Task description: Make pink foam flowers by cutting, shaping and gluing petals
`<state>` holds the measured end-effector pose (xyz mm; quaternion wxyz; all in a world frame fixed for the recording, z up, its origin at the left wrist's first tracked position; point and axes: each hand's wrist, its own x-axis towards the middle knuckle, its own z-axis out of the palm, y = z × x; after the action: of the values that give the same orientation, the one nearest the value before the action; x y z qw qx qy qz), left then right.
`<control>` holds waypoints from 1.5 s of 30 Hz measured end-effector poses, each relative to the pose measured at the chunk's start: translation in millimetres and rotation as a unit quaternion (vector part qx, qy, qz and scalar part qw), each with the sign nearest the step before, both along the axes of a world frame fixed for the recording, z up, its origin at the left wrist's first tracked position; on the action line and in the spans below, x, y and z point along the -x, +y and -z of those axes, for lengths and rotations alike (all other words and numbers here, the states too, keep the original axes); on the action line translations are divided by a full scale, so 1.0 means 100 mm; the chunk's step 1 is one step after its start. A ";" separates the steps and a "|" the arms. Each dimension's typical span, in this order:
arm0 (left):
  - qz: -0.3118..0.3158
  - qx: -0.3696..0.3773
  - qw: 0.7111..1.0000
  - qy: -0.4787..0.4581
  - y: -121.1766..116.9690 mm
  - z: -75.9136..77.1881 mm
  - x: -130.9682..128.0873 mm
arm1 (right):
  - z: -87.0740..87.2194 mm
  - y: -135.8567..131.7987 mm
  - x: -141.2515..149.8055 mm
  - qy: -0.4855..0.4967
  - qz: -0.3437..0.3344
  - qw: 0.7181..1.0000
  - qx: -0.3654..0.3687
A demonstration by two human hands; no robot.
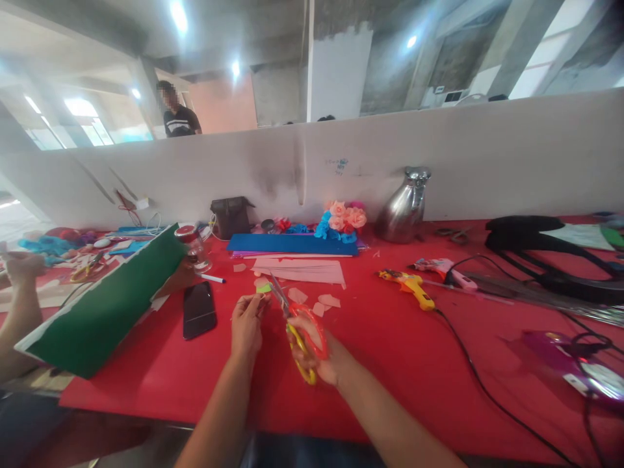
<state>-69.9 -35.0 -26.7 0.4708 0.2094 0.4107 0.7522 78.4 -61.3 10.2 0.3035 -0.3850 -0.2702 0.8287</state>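
My right hand (330, 364) is wrapped round the scissors (319, 331), which have one red and one yellow handle loop. Their metal blades point up and left and look slightly parted. Just left of the blades, my left hand (246, 325) pinches a small light-green piece of paper (264, 288) between thumb and fingers. Several pink paper pieces (329, 301) lie around the blades on the red tabletop (390, 364). Behind them rests a pink paper strip (302, 270).
To the left are a black phone (199, 310), a marker (213, 278), a glass jar (195, 247) and a green board (107, 305). A co-worker's hand (24, 266) shows beyond it. Paper flowers (347, 218), a metal jug (404, 205) and a yellow glue gun (409, 286) with its cable are rightward.
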 end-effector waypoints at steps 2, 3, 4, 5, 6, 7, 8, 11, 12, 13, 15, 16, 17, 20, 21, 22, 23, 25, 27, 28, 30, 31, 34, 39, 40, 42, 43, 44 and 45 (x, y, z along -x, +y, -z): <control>-0.002 0.001 1.000 -0.003 0.00 0.01 0.00 | -0.01 0.00 0.00 -0.007 0.000 1.000 -0.013; -0.002 0.001 1.000 -0.004 0.01 0.01 0.00 | -0.01 0.00 0.00 -0.010 -0.001 1.000 -0.014; -0.004 0.002 1.000 -0.006 0.01 0.01 0.00 | -0.01 0.00 0.00 -0.013 -0.003 1.000 -0.012; -0.005 0.003 1.000 -0.007 0.01 0.02 0.00 | -0.01 0.01 0.01 -0.014 -0.005 1.000 -0.007; -0.006 0.006 1.000 -0.007 0.01 0.02 0.00 | -0.01 0.01 0.01 -0.015 -0.006 1.000 -0.004; -0.007 0.010 1.000 -0.007 0.01 0.03 0.00 | 0.00 0.01 0.01 -0.016 -0.006 1.000 -0.002; -0.009 0.015 1.000 -0.005 0.01 0.03 0.00 | 0.00 0.02 0.01 -0.017 -0.006 1.000 -0.003; -0.013 0.032 0.999 0.007 0.01 0.03 0.01 | 0.01 0.03 0.02 -0.023 -0.010 1.000 -0.018; -0.014 0.037 0.999 0.014 0.01 0.03 0.01 | 0.00 0.03 0.02 -0.026 -0.013 0.999 -0.022; -0.014 0.039 0.999 0.020 0.01 0.03 0.01 | 0.00 0.04 0.02 -0.030 -0.018 0.999 -0.026; -0.015 0.043 0.998 0.030 0.01 0.02 0.01 | -0.01 0.06 0.01 -0.034 -0.028 0.999 -0.028; -0.018 0.045 0.998 0.032 0.02 0.02 0.01 | -0.02 0.06 0.01 -0.035 -0.032 0.999 -0.026; -0.022 0.048 0.998 0.032 0.02 0.02 0.02 | -0.03 0.07 0.01 -0.037 -0.036 0.998 -0.023; -0.031 0.061 0.997 0.024 0.03 0.03 0.02 | -0.06 0.08 0.03 -0.045 -0.038 0.998 -0.016; -0.033 0.066 0.997 0.024 0.04 0.03 0.02 | -0.06 0.09 0.03 -0.053 -0.038 0.998 -0.013; -0.034 0.070 0.997 0.025 0.04 0.03 0.02 | -0.06 0.09 0.04 -0.061 -0.039 0.997 -0.010; -0.036 0.073 0.996 0.027 0.04 0.03 0.02 | -0.06 0.09 0.05 -0.069 -0.039 0.997 -0.008; -0.040 0.078 0.996 0.029 0.04 0.03 0.01 | -0.06 0.10 0.07 -0.083 -0.042 0.996 -0.003; -0.043 0.082 0.995 0.030 0.05 0.03 0.00 | -0.07 0.10 0.08 -0.094 -0.045 0.995 -0.005; -0.044 0.086 0.995 0.031 0.05 0.03 0.00 | -0.08 0.10 0.09 -0.103 -0.049 0.993 -0.007; -0.046 0.096 0.994 0.035 0.05 0.03 0.01 | -0.11 0.09 0.10 -0.127 -0.061 0.990 -0.014; -0.047 0.102 0.993 0.036 0.05 0.03 0.01 | -0.12 0.09 0.11 -0.137 -0.067 0.988 -0.025; -0.051 0.108 0.992 0.033 0.04 0.04 0.02 | -0.17 0.07 0.14 -0.164 -0.085 0.981 -0.060; -0.045 0.099 0.994 0.020 0.02 0.06 0.03 | -0.20 0.07 0.18 -0.195 -0.106 0.972 -0.073; -0.043 0.098 0.994 0.020 0.02 0.06 0.02 | -0.20 0.07 0.18 -0.198 -0.110 0.971 -0.073; -0.042 0.094 0.994 0.022 0.02 0.05 0.02 | -0.21 0.09 0.19 -0.206 -0.119 0.969 -0.069; -0.041 0.091 0.995 0.022 0.02 0.05 0.02 | -0.21 0.11 0.19 -0.212 -0.127 0.967 -0.063; -0.040 0.089 0.995 0.022 0.02 0.05 0.02 | -0.22 0.12 0.19 -0.220 -0.137 0.964 -0.055; -0.040 0.088 0.995 0.022 0.02 0.05 0.02 | -0.22 0.14 0.18 -0.229 -0.148 0.961 -0.050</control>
<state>-71.9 -32.7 -31.8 0.4475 0.1669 0.4934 0.7270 60.4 -47.0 32.3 0.1266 -0.5046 -0.4273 0.7395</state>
